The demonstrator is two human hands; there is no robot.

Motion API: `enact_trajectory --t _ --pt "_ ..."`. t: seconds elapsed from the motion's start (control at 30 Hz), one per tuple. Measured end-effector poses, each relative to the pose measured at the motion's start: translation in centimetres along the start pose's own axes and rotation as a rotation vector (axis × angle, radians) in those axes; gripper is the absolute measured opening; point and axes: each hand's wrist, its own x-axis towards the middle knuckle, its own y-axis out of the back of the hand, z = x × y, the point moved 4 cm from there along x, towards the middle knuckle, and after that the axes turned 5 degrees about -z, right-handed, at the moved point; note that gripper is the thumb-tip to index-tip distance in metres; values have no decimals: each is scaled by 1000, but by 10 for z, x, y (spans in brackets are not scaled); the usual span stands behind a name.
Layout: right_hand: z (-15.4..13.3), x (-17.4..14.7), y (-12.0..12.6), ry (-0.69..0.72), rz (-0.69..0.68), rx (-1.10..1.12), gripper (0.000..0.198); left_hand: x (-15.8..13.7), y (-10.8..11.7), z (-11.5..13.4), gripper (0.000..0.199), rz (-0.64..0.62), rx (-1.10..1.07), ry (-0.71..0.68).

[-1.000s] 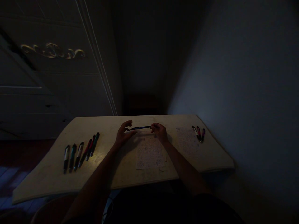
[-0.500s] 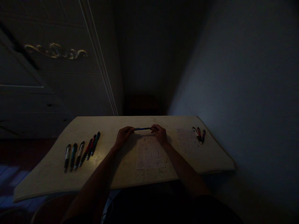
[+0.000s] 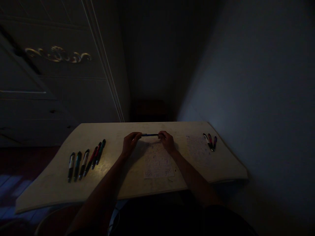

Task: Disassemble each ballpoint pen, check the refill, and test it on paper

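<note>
A dark blue pen (image 3: 150, 134) is held level between my two hands, just beyond the top of a written sheet of paper (image 3: 158, 164). My left hand (image 3: 130, 143) pinches its left end. At the other end, the fingers of my right hand (image 3: 166, 141) are closed round the pen, hiding its tip. Both hands are low over the table, and their shadows fall on the sheet and tabletop.
Several pens (image 3: 85, 162) lie side by side on the left of the pale table (image 3: 118, 131). On the right are a second written sheet (image 3: 197, 149) and three pens (image 3: 211, 142). A wall (image 3: 258, 98) borders the right side; a cabinet (image 3: 73, 91) stands at the left.
Hardly anything differs. My hands have shifted very slightly to the left with the pen still between them, and the view has moved a little.
</note>
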Motion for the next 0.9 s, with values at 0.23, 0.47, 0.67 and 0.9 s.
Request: enact_trajectory --t 0.23,0.47,0.67,0.9 --pt "-3 3 7 68 46 71 36 7 7 -12 45 145 -275 101" --pt "14 4 13 -100 118 144 50 11 11 -25 47 154 -1070 491" --pt "12 1 8 -136 85 147 52 9 19 -20 35 99 -1327 424" --pt "6 -1 4 -104 37 131 49 9 25 -27 20 162 -1329 429"
